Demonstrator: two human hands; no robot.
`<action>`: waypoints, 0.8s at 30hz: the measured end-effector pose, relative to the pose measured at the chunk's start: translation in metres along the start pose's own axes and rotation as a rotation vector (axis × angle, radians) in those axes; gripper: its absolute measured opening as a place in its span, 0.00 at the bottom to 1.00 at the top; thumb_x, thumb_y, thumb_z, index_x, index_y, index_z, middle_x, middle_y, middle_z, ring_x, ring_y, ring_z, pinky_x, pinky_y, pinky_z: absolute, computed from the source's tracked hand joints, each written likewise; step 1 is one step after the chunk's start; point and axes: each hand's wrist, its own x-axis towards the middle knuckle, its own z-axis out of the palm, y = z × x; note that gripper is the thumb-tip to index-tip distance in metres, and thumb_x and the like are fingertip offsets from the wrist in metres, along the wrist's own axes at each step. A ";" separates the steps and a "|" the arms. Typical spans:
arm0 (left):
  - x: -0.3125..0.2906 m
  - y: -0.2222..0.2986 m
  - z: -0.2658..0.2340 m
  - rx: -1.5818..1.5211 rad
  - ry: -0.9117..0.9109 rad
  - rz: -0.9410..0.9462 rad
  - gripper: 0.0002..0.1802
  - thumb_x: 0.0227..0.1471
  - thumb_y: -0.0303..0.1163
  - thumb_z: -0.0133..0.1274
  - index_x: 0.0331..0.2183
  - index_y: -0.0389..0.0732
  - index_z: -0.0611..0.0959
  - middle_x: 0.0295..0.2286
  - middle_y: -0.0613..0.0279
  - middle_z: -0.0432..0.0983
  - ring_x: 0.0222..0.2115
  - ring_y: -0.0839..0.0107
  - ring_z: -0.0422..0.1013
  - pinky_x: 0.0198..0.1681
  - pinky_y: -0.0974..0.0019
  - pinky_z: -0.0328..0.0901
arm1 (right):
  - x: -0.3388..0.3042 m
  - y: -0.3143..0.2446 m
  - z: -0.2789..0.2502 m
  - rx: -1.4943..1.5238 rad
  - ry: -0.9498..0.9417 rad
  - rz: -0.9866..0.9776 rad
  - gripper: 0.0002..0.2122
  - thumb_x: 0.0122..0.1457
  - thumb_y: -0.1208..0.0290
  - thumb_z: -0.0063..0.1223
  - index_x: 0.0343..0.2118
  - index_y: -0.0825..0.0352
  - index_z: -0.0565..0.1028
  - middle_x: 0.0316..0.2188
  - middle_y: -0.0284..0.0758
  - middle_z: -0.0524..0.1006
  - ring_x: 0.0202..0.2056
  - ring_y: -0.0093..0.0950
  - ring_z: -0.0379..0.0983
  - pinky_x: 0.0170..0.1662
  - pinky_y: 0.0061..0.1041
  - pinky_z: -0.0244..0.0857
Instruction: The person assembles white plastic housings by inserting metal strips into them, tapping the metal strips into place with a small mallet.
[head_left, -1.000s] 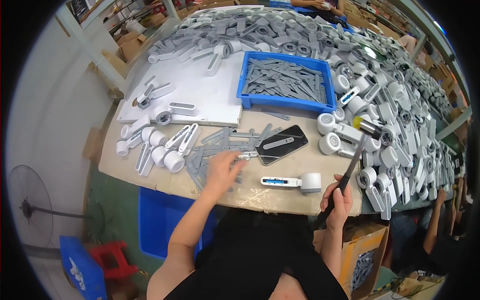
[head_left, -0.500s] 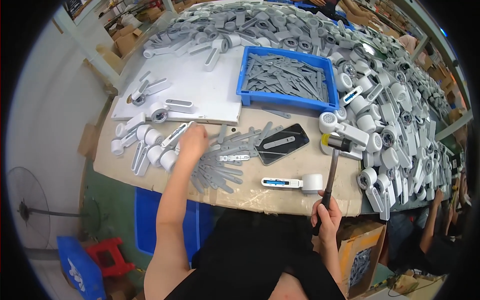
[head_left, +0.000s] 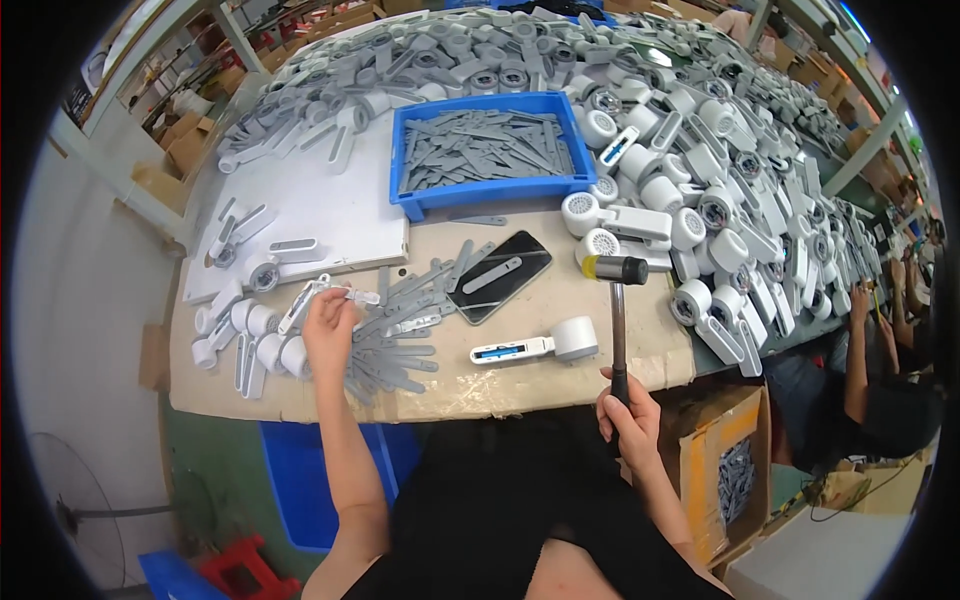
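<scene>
My left hand (head_left: 330, 325) is closed with its fingertips pinching a narrow white-and-clear strip (head_left: 362, 296). Just beside those fingers lies an open white handle piece (head_left: 300, 305), partly hidden by the hand. Grey flat strips (head_left: 395, 358) fan out to the right of the hand, with a similar white-and-clear strip (head_left: 415, 325) on top. In my right hand (head_left: 632, 420) is a mallet (head_left: 618, 325), gripped by its black handle, head up, one face yellow and the other black. A white handheld device (head_left: 573, 340) with a round head lies between my hands, its handle showing a blue inlay.
A blue crate (head_left: 500, 198) full of grey strips stands behind. A black phone (head_left: 515, 287) carries one grey strip. White devices (head_left: 690, 230) are heaped at the right and back; several more (head_left: 262, 320) lie left. A white board (head_left: 340, 220) sits at back left. Other people work far right.
My left hand has drawn back from the white handle piece and now shows a white-and-clear strip in its fingers. The mallet stays in my right hand. The whole view has shifted.
</scene>
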 end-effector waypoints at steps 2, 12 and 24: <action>-0.007 -0.005 0.006 -0.031 -0.041 -0.026 0.09 0.48 0.18 0.52 0.35 0.34 0.74 0.34 0.60 0.76 0.32 0.77 0.72 0.32 0.75 0.68 | -0.006 0.003 -0.005 -0.024 -0.008 -0.013 0.17 0.60 0.76 0.43 0.52 0.74 0.63 0.22 0.30 0.68 0.17 0.13 0.59 0.19 0.12 0.53; -0.054 0.036 0.101 0.373 -0.477 0.295 0.27 0.49 0.22 0.52 0.52 0.44 0.68 0.29 0.58 0.71 0.27 0.66 0.70 0.31 0.68 0.66 | -0.032 0.002 -0.014 -0.050 0.069 -0.022 0.18 0.60 0.75 0.44 0.52 0.74 0.63 0.23 0.30 0.68 0.18 0.13 0.60 0.19 0.12 0.54; -0.085 0.010 0.124 0.514 -0.493 0.552 0.15 0.44 0.26 0.57 0.39 0.39 0.80 0.28 0.58 0.66 0.29 0.61 0.64 0.32 0.64 0.62 | -0.050 0.008 -0.019 -0.041 0.079 -0.015 0.18 0.60 0.76 0.43 0.53 0.73 0.63 0.23 0.29 0.68 0.17 0.12 0.59 0.19 0.11 0.53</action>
